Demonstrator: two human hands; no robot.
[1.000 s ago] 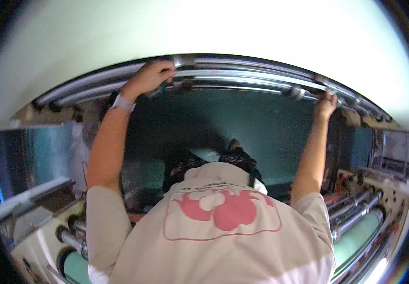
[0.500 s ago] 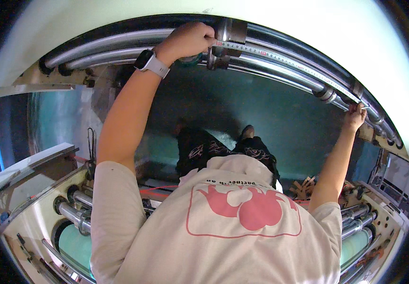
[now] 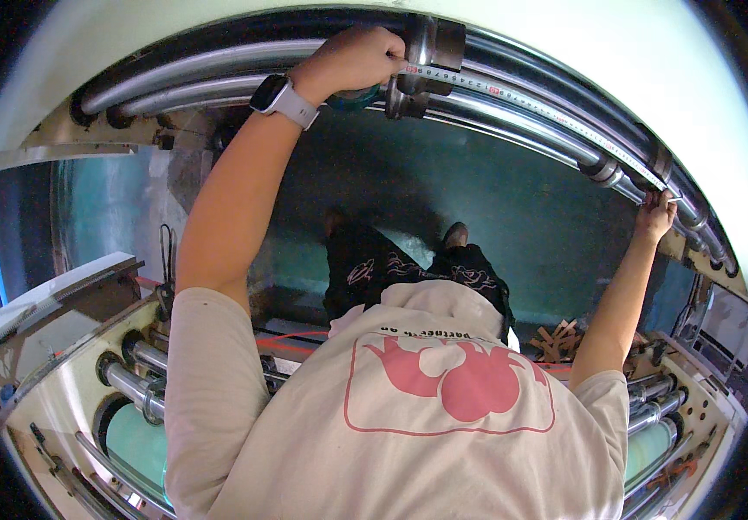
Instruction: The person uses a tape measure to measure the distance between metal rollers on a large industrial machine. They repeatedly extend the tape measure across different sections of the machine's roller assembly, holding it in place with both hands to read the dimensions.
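Where tape (image 3: 497,90) follows rollers (image 3: 218,63), green floor (image 3: 556,204)

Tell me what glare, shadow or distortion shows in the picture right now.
Head view: metal rollers bow and glint; head view: the tape measure between left hand and right hand looks fairly sharp; head view: the floor lies dim and shadowed, and the corners go black.

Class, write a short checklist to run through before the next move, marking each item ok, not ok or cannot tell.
1. Left hand pinching the measuring tape: ok.
2. Right hand gripping its other end: ok.
3. Tape drawn out along the metal rollers: ok.
4. Tape flat against them throughout: cannot tell.
5. Wristwatch clear of the rollers: cannot tell; they overlap in view.
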